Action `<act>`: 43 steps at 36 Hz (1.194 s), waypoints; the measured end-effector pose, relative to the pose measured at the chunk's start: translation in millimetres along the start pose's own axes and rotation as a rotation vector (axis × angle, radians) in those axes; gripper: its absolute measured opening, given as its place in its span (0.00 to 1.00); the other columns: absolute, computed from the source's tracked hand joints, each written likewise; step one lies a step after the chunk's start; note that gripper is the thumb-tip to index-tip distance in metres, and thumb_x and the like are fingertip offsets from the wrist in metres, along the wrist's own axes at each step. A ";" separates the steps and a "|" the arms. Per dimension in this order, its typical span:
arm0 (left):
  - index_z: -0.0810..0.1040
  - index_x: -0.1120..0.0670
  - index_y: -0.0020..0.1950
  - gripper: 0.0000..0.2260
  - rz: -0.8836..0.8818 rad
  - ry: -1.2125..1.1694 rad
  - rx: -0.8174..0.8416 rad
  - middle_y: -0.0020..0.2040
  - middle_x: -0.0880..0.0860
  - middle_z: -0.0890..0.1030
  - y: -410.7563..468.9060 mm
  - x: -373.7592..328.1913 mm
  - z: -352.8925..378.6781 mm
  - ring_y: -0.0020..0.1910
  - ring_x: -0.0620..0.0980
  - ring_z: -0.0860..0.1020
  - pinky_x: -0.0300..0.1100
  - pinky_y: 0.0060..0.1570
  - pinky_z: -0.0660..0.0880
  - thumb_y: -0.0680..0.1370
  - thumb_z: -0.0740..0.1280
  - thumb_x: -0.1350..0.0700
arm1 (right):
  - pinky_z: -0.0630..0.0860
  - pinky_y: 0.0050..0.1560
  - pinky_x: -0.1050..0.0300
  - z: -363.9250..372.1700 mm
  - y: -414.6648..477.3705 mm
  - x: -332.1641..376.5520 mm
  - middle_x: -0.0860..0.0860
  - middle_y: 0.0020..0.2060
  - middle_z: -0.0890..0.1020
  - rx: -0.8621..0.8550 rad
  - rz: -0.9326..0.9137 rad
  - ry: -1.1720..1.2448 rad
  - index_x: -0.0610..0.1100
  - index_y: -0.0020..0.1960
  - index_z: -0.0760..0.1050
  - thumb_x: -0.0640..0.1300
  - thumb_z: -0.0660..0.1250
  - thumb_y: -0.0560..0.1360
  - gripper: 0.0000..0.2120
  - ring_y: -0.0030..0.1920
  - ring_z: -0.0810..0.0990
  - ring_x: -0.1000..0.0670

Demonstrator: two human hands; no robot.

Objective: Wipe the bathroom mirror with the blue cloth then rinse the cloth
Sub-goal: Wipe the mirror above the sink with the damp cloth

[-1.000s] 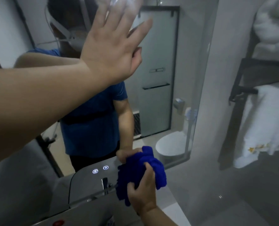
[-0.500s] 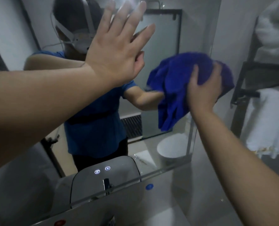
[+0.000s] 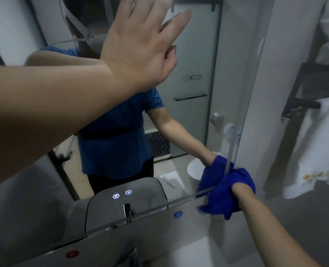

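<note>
The bathroom mirror (image 3: 194, 54) fills the wall ahead and reflects a person in a blue shirt. My left hand (image 3: 138, 49) is raised with straight, spread fingers, palm flat towards the upper middle of the glass. The bunched blue cloth (image 3: 225, 197) presses on the mirror's lower right corner, overlapping its edge. My right hand (image 3: 237, 189) grips the cloth and is mostly buried in its folds, so only the wrist and the back of the hand show.
White towels (image 3: 317, 147) hang from a black rack (image 3: 302, 105) on the right wall. Below the mirror a grey panel carries a red dot (image 3: 72, 253) and a blue dot (image 3: 178, 214). Two lit touch icons (image 3: 116, 196) glow in the glass above a tap (image 3: 127, 209).
My right hand swept the cloth from the lower middle up to the upper right of the mirror, then down to its lower right corner. My left hand stayed raised against the glass.
</note>
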State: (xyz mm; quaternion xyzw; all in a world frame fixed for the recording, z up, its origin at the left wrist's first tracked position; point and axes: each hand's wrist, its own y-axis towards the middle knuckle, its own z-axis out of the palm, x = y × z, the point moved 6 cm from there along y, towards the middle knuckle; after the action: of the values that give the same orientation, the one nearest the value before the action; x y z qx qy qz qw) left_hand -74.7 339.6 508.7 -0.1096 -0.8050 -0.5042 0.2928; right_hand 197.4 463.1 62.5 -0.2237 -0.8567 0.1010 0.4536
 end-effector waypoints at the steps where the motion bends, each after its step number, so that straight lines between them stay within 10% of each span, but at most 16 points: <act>1: 0.56 0.50 0.85 0.29 -0.001 -0.004 0.000 0.82 0.63 0.64 -0.1 0.2 -0.1 0.79 0.67 0.66 0.65 0.78 0.59 0.84 0.50 0.47 | 0.80 0.55 0.51 -3.2 2.1 -1.1 0.37 0.66 0.81 0.009 -0.020 -0.040 0.43 0.66 0.77 0.43 0.64 0.81 0.15 0.53 0.80 0.44; 6: 0.55 0.50 0.86 0.29 0.000 -0.007 0.003 0.83 0.63 0.62 -0.3 0.9 0.4 0.81 0.67 0.64 0.64 0.80 0.58 0.84 0.49 0.47 | 0.77 0.46 0.51 -60.2 -52.4 79.3 0.46 0.40 0.78 -0.076 -0.172 -0.290 0.42 0.51 0.75 0.45 0.74 0.77 0.10 0.45 0.79 0.42; 11: 0.56 0.50 0.85 0.28 0.001 -0.019 0.002 0.82 0.63 0.64 -0.7 1.0 -0.5 0.79 0.67 0.66 0.64 0.78 0.60 0.84 0.50 0.47 | 0.78 0.50 0.50 -100.9 -92.5 143.3 0.43 0.50 0.83 -0.493 -0.606 -0.010 0.41 0.57 0.78 0.42 0.69 0.76 0.10 0.49 0.81 0.39; 16: 0.56 0.50 0.85 0.28 0.005 -0.021 0.001 0.82 0.63 0.64 0.1 0.8 -1.2 0.79 0.67 0.66 0.64 0.77 0.60 0.84 0.50 0.47 | 0.74 0.57 0.54 -101.5 -116.6 137.3 0.53 0.57 0.79 -0.537 -0.716 0.402 0.45 0.69 0.67 0.50 0.73 0.79 0.24 0.55 0.79 0.50; 25: 0.55 0.51 0.85 0.28 -0.003 -0.019 0.014 0.80 0.63 0.66 0.0 1.2 1.0 0.76 0.67 0.67 0.64 0.73 0.63 0.84 0.49 0.46 | 0.79 0.62 0.39 35.2 -125.2 77.5 0.43 0.59 0.79 -0.284 -0.728 0.343 0.48 0.64 0.65 0.53 0.73 0.74 0.25 0.59 0.80 0.38; 34: 0.55 0.50 0.86 0.29 0.011 -0.014 0.023 0.83 0.63 0.63 -0.6 0.4 -2.3 0.81 0.67 0.64 0.65 0.80 0.57 0.84 0.48 0.47 | 0.80 0.65 0.51 181.3 -165.7 27.1 0.52 0.62 0.82 0.129 -0.796 -0.134 0.53 0.71 0.69 0.50 0.72 0.77 0.24 0.60 0.81 0.49; 39: 0.56 0.49 0.86 0.29 0.015 -0.011 0.003 0.85 0.62 0.60 0.7 -0.3 -1.8 0.84 0.66 0.59 0.65 0.83 0.52 0.84 0.50 0.46 | 0.79 0.60 0.52 133.1 -123.4 10.6 0.56 0.52 0.78 -0.030 -0.724 -0.080 0.50 0.65 0.69 0.43 0.74 0.75 0.22 0.53 0.80 0.54; 43: 0.58 0.50 0.85 0.29 0.015 0.003 -0.021 0.86 0.61 0.58 1.2 -0.2 -1.9 0.86 0.65 0.56 0.66 0.83 0.49 0.82 0.52 0.47 | 0.77 0.67 0.38 25.4 -66.6 31.5 0.38 0.59 0.80 -0.340 -0.532 0.349 0.42 0.64 0.68 0.35 0.72 0.72 0.24 0.60 0.80 0.35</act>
State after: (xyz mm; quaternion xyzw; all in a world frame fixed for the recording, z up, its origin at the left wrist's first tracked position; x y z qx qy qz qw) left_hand -73.3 338.5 510.0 -0.1180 -0.7982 -0.5107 0.2968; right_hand 141.7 420.3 96.2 -0.0791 -0.7992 -0.2042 0.5598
